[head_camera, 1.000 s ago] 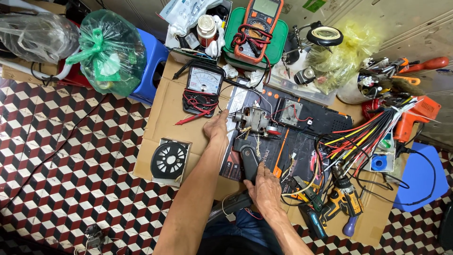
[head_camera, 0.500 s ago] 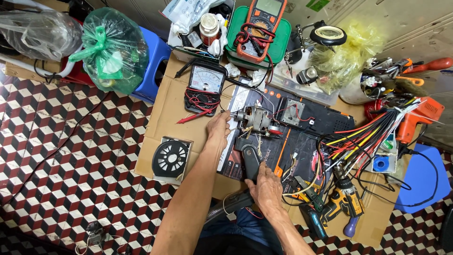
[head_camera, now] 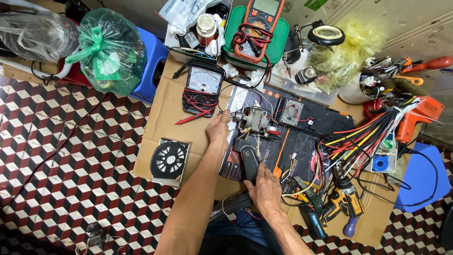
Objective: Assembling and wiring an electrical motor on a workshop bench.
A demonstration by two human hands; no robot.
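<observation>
The right hand point(head_camera: 265, 188) lies nearest, palm down and loosely closed over the lower end of a dark handle-shaped part point(head_camera: 250, 161) on the black mat point(head_camera: 302, 141); I cannot tell whether its fingers truly grip it. Beyond it the left hand point(head_camera: 218, 128) reaches forward, fingers curled against the end of the small electric motor point(head_camera: 250, 119), which sits on the mat's upper left with thin wires trailing off. To do this well, I'd judge the left hand should brace the motor firmly while the right keeps the dark part flat, clear of those wires. Farther off rest an analogue meter point(head_camera: 203, 85) and a big orange meter point(head_camera: 257, 26) on a green case.
</observation>
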